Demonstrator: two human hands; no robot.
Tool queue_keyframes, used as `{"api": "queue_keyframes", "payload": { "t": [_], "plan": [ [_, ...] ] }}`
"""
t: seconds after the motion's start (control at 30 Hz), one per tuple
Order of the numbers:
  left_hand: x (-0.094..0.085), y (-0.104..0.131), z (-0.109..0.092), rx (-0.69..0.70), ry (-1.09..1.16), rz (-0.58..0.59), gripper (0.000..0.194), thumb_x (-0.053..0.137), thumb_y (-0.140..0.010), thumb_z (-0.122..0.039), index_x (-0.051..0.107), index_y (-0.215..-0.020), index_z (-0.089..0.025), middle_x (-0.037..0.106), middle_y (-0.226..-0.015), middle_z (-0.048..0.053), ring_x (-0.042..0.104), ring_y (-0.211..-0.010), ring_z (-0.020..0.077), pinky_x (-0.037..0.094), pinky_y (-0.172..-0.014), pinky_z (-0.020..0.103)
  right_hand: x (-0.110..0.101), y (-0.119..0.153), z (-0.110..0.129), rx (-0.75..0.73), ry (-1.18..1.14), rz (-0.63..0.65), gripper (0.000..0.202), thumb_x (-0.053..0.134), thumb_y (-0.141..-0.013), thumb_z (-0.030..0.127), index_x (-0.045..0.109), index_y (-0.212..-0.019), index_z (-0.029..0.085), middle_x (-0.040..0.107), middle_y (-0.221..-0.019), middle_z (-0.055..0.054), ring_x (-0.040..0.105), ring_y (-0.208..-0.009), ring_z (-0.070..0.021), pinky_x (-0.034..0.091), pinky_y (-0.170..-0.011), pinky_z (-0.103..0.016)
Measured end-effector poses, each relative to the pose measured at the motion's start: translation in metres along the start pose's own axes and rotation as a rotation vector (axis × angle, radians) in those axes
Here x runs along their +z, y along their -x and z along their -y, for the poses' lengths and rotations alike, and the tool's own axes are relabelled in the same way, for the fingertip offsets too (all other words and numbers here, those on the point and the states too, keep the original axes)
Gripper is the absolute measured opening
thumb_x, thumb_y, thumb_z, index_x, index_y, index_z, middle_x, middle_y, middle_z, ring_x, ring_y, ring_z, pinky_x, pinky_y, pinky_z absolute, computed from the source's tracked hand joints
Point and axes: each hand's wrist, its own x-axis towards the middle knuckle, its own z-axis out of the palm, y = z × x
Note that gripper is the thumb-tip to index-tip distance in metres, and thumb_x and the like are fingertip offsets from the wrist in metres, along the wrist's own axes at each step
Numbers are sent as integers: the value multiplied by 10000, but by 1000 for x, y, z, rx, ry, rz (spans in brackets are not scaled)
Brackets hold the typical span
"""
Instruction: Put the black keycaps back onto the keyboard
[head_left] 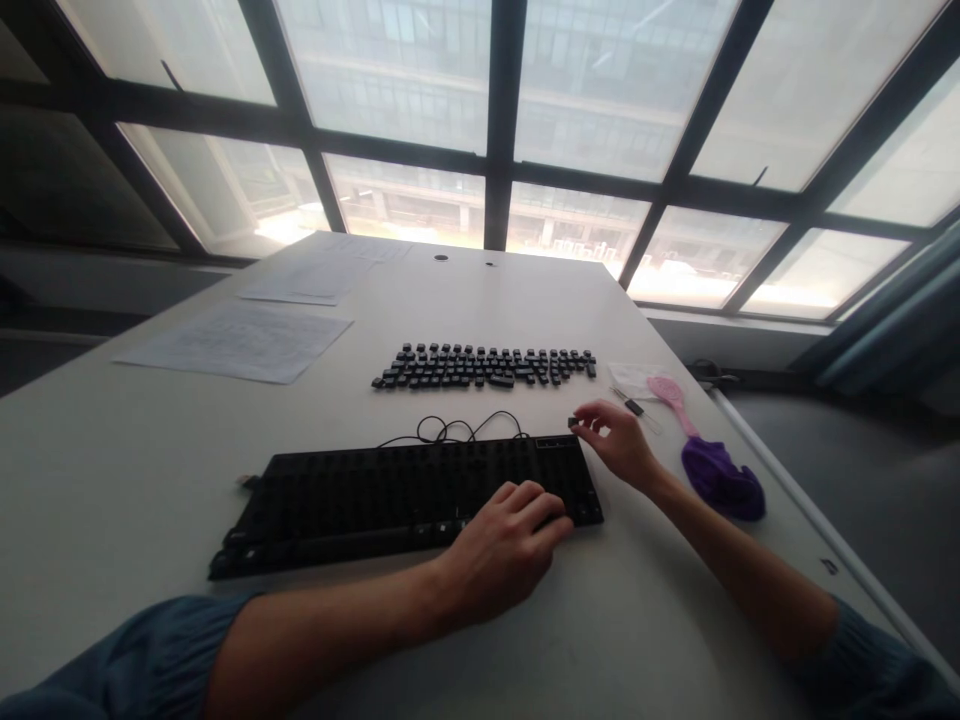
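Observation:
A black keyboard [337, 500] lies tilted across the near part of the table, most of its key area dark and bare-looking, with a few keys along its near edge. Over its near right part rests my left hand [510, 545], fingers curled and closed; what is at the fingertips is hidden. My right hand [619, 440] is just beyond the keyboard's far right corner, thumb and fingers pinching a small black keycap [573, 422]. Farther back, many loose black keycaps [480, 368] sit in several rows on the table.
A thin black cable [442, 430] loops behind the keyboard; its plug [247, 482] shows at left. Paper sheets [240, 340] lie at the back left. On the right are a keycap puller-like tool [634, 407], a pink brush [675, 400] and a purple cloth item [721, 480].

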Motion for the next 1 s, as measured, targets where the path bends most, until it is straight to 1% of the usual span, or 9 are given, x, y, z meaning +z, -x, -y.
{"api": "queue_keyframes", "payload": {
  "t": [0.1, 0.17, 0.27, 0.4, 0.5, 0.6, 0.73, 0.9, 1.0],
  "plan": [
    [1, -4, 0, -52, -27, -5, 276, 542, -930, -118, 622, -1181, -198, 643, -1203, 62, 543, -1069, 226, 427, -855, 374, -13, 34, 22, -46, -87, 141, 67, 734, -880, 266, 710, -862, 206, 702, -895, -46, 616, -716, -155, 517, -647, -295],
    [3, -6, 0, -74, -40, -7, 270, 542, -936, -127, 629, -1181, -200, 645, -1202, 68, 546, -1077, 229, 433, -865, 383, -17, 50, 32, -47, -119, 183, 72, 733, -887, 251, 709, -833, 209, 704, -909, -46, 614, -723, -153, 508, -642, -292],
    [5, -9, 0, -103, -44, 6, 263, 537, -954, -149, 631, -1193, -203, 651, -1200, 67, 554, -1080, 229, 443, -868, 386, -16, 61, 39, -50, -134, 212, 76, 726, -893, 216, 712, -819, 211, 706, -909, -43, 638, -770, -162, 514, -678, -299],
    [7, -11, 2, -123, -34, 24, 259, 531, -962, -160, 634, -1196, -197, 659, -1197, 67, 562, -1076, 232, 451, -884, 389, -12, 62, 40, -100, -123, 240, 77, 719, -885, 159, 728, -834, 216, 712, -910, -42, 663, -857, -182, 534, -778, -330],
    [8, -11, 3, -118, -23, 19, 266, 531, -960, -158, 635, -1203, -196, 660, -1202, 70, 563, -1083, 230, 455, -898, 387, -13, 60, 42, -123, -109, 260, 97, 717, -879, 134, 735, -844, 222, 722, -911, -41, 665, -873, -185, 538, -798, -336],
    [8, -11, 4, -117, -13, 19, 272, 526, -962, -154, 634, -1208, -194, 663, -1204, 69, 563, -1083, 232, 456, -899, 392, -14, 60, 43, -122, -103, 263, 105, 717, -876, 129, 731, -835, 224, 726, -899, -41, 664, -866, -186, 539, -792, -337],
    [8, -11, 4, -119, -14, 25, 282, 535, -956, -153, 630, -1219, -194, 665, -1198, 69, 567, -1074, 234, 468, -891, 393, -12, 61, 42, -91, -94, 236, 93, 706, -884, 144, 718, -828, 218, 721, -891, -48, 657, -849, -192, 532, -770, -341],
    [8, -12, 4, -120, 4, 21, 281, 540, -951, -145, 635, -1212, -188, 660, -1197, 73, 570, -1063, 218, 490, -902, 374, -11, 62, 39, -24, -106, 227, 73, 682, -893, 159, 705, -840, 204, 718, -905, -50, 617, -744, -164, 499, -664, -305],
    [8, -13, 4, -123, 16, 21, 283, 537, -952, -143, 635, -1215, -183, 661, -1195, 77, 569, -1065, 221, 494, -904, 379, -12, 61, 39, -9, -116, 236, 76, 683, -885, 148, 701, -834, 202, 711, -896, -42, 600, -726, -156, 495, -664, -300]
  ]
}}
